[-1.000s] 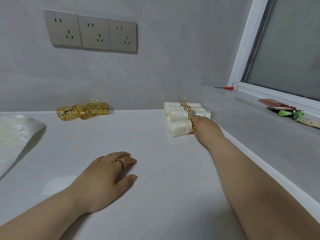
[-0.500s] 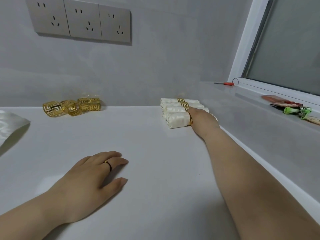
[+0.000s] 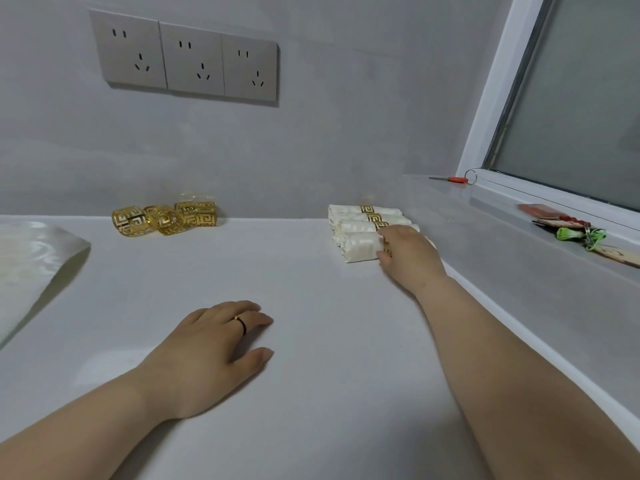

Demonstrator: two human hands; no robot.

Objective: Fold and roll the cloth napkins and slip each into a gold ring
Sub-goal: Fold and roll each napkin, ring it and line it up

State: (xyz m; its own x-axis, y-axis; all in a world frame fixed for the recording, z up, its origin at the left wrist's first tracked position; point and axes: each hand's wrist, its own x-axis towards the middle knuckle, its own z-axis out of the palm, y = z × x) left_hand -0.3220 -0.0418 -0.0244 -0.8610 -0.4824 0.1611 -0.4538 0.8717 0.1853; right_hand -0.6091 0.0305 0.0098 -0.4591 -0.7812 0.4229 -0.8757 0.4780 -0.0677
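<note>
At your far left a flat napkin [image 3: 31, 258] lies on the table [image 3: 311, 358]. Loose gold rings [image 3: 166, 220] sit by the back wall. Your left hand [image 3: 207, 351] rests palm down, fingers relaxed and slightly spread. Further right, ringed rolls [image 3: 360, 220] lie side by side. Your right hand [image 3: 408, 254] curls its fingers over the nearest roll [image 3: 358, 245] at its ring.

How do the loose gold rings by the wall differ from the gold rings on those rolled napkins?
The loose gold rings are empty and see-through; the fitted gold rings each hold a rolled napkin. The loose rings lie jumbled at differing angles; the fitted rings line up in a row. The right hand grips the nearest napkin at its fitted ring; no hand touches the loose rings. Both show the same gold key pattern.
</note>
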